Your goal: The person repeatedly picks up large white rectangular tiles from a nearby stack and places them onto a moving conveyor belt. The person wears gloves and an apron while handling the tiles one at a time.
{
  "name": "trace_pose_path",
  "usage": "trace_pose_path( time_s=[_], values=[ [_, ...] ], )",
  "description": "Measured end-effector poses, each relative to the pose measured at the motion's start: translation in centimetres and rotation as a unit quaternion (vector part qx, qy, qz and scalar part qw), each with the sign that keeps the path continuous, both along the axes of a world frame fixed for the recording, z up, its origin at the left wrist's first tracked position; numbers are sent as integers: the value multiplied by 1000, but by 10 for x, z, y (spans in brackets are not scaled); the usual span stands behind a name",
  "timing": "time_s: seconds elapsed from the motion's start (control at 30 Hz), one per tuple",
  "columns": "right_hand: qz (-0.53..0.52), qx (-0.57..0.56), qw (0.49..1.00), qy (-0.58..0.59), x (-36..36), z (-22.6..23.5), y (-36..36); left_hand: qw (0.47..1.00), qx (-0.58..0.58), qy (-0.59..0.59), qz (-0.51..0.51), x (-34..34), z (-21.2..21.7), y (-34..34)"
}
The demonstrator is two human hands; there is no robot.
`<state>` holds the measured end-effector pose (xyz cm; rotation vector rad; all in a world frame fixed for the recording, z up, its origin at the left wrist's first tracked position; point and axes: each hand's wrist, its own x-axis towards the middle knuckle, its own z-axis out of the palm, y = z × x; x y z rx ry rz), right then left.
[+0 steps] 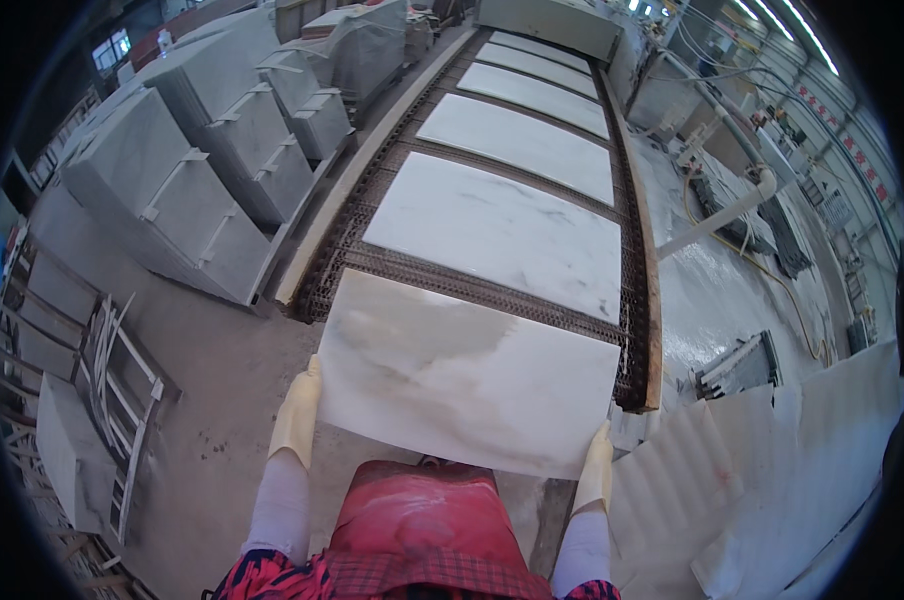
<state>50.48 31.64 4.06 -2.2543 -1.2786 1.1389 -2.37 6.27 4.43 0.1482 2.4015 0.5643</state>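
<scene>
A white marble slab (462, 375) with grey-brown clouding is held across the front of my body, its far edge at the near end of a conveyor (322, 290). Gripping its left edge is my left hand (300, 410), in a cream glove. My right hand (596, 465), gloved alike, grips the right edge near the lower corner; most of its fingers are hidden by the slab. Just beyond, another marble slab (502, 235) with grey streaks lies flat on the conveyor's mesh. Several more slabs (522, 145) lie in a row farther up.
Stacks of upright grey-white slabs (187, 200) stand left of the conveyor. A wooden rack (122, 390) is at the lower left. Pale corrugated sheets (682, 480) lean at my right. Past the conveyor's right rail (647, 330), a pipe (717, 215) and a yellow hose (762, 265) cross a wet floor.
</scene>
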Motion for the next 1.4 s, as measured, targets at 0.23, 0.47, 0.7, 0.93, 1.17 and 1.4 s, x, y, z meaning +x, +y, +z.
trace_pose_path(
  time_s=[0.23,0.47,0.7,0.93,1.17,1.4],
  values=[
    [-3,9,1000,18,20,-38,16,1000,-14,-2,-21,9,26,13],
    [24,53,998,7,23,-51,23,1000,-24,4,-19,4,19,14],
    [26,12,1000,-12,14,-34,22,1000,-22,5,-20,-2,14,13],
    [16,27,999,-31,16,-38,24,1000,-12,5,-20,-6,9,19],
    [65,48,996,-38,4,-32,25,1000,-12,5,-13,-12,5,12],
    [-1,57,988,146,36,-65,36,1000,5,-12,-26,-4,21,26]
  ],
)
